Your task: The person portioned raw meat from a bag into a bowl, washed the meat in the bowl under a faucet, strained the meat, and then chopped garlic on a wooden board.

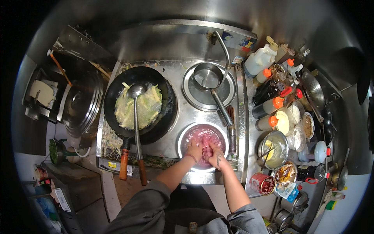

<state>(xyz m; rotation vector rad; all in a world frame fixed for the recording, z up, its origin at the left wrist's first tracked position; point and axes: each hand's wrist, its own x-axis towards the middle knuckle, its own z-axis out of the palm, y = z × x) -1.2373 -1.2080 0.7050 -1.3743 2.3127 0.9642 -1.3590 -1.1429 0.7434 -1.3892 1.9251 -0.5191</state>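
A round steel bowl at the counter's front edge holds pinkish water and pieces of raw meat. Both my hands are down inside it. My left hand, with a red bracelet at the wrist, grips meat from the left side. Opposite it, my right hand grips meat from the right, close to the bowl's rim. Water and meat partly hide the fingertips of both.
A wok of pale green strips in bubbling liquid stands left, a ladle resting in it. Behind the bowl, a tap runs into a steel basin with a long-handled pot. Sauce bottles crowd the right.
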